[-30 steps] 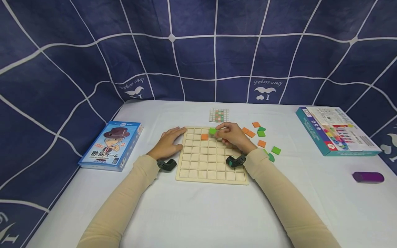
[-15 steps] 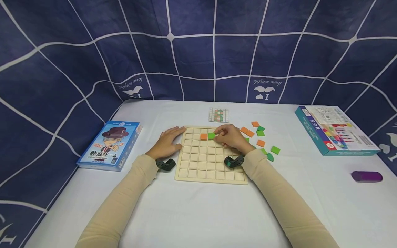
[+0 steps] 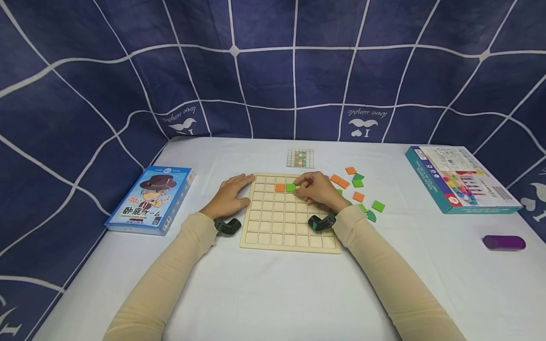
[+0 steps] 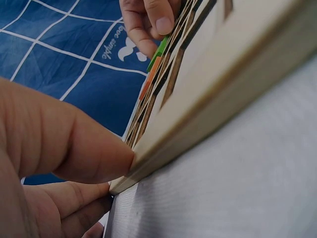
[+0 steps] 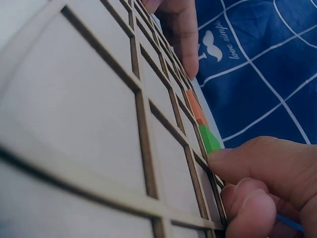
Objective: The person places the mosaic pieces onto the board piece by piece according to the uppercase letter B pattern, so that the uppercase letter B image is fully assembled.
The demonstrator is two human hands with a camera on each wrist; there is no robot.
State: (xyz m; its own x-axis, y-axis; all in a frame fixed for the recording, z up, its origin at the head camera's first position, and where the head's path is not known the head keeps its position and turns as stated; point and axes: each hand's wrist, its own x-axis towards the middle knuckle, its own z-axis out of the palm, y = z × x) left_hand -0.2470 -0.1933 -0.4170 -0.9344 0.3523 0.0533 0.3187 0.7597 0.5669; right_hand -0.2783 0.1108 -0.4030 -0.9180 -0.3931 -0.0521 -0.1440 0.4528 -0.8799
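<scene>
A wooden grid board (image 3: 277, 226) lies flat in front of me. My left hand (image 3: 227, 196) rests at its left side, fingers extended and thumb touching the edge; the thumb (image 4: 96, 148) shows close up in the left wrist view. Between the thumb and fingers of my right hand (image 3: 317, 189) is a green square tile (image 3: 290, 188), pinched at its right side in the second row from the back. Directly left of it an orange square tile (image 3: 279, 188) sits in a cell. In the right wrist view the green tile (image 5: 209, 140) looks slightly tilted.
Loose orange tiles (image 3: 359, 196) and green tiles (image 3: 378, 206) are scattered right of the board. Behind it lies a small pattern card (image 3: 300, 158). A blue game box (image 3: 151, 201) stands left, a teal-edged box (image 3: 465, 182) right, with a purple cylinder (image 3: 504, 243) nearer me.
My right hand has brought the green tile slightly down and toward me, from the back row to beside the orange tile. The left hand stays at the board's edge.
</scene>
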